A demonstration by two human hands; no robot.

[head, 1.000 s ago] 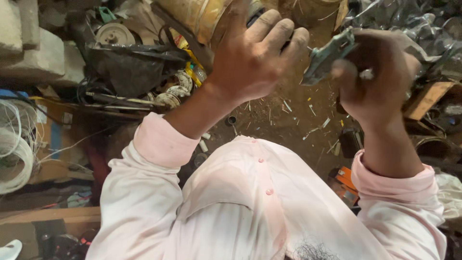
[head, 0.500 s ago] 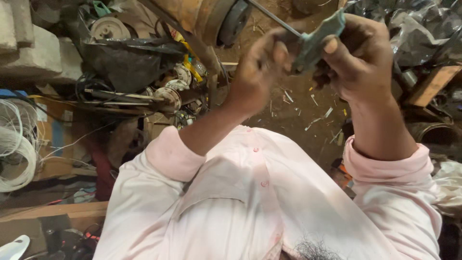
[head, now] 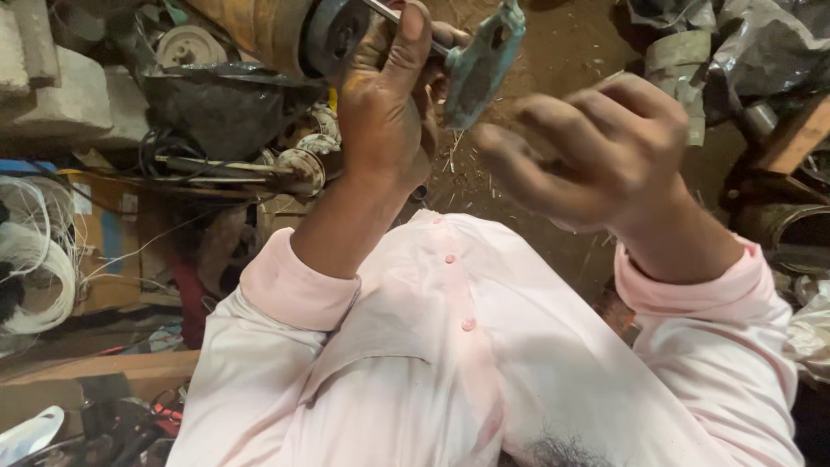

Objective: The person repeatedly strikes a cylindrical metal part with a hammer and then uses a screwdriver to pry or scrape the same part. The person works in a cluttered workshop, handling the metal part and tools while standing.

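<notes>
The right hand (head: 596, 151) is motion-blurred — whether its curled fingers hold anything cannot be told. The left hand (head: 389, 95) covers the near end of the thin metal rod (head: 389, 13); the rod, the rusty drum (head: 259, 26) and the greenish metal bracket (head: 484, 60) are cut off by the top edge.

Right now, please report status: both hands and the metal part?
Left hand grips thin metal rod beside teal metal bracket. Right hand loosely curled, holding nothing visible. Nothing between the hands.

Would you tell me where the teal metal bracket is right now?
In the head view the teal metal bracket sits top centre on a thin rod, held by the left hand, with the right hand just below it.
</notes>
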